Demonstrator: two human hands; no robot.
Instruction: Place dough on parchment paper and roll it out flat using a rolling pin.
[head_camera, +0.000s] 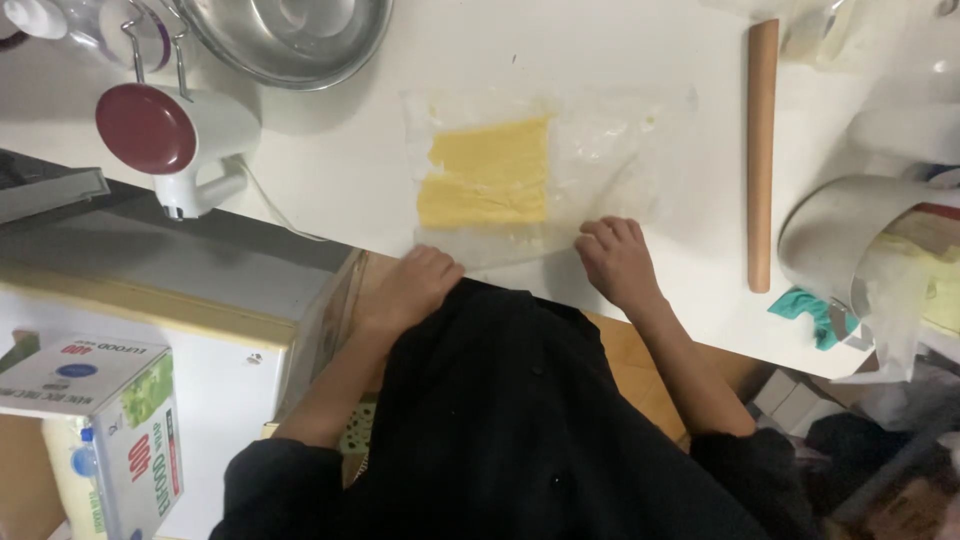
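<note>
Where the white table (340, 170) meets its near edge: two bare hands, one sheet of clear plastic wrap (600, 150), one slab of yellow dough (487, 173). Left hand (415, 285) curled loosely, knuckles up, resting at the near left corner of the wrap; whether pinching the film, impossible to tell. Right hand (615, 260) with fingers bent and held together, fingertips pressed on the near edge of the wrap, just right of the dough. Dough flat, roughly rectangular, smooth and pale yellow, ragged along its left side, lying on the left half of the crinkled wrap, near the middle of the table and just beyond both hands.

Further out, counted singly: one wooden rolling pin (762, 155), a long plain cylinder, lying lengthwise well to the right of the wrap; one steel bowl (290, 35), round and shiny, at the far edge; one white hand mixer (185, 135) with a dark red round end, at the left by the table edge, its cord trailing right; one metal pot (835, 225) at the right, thin crumpled plastic spilling from it; one teal cloth (810, 312) just below the pot, near the table edge; one cardboard box (110, 420), white and green, low at the left beside the table.

Bare white surface between bowl and wrap, and between wrap and rolling pin; right side crowded, near edge taken up by both forearms in black sleeves.
</note>
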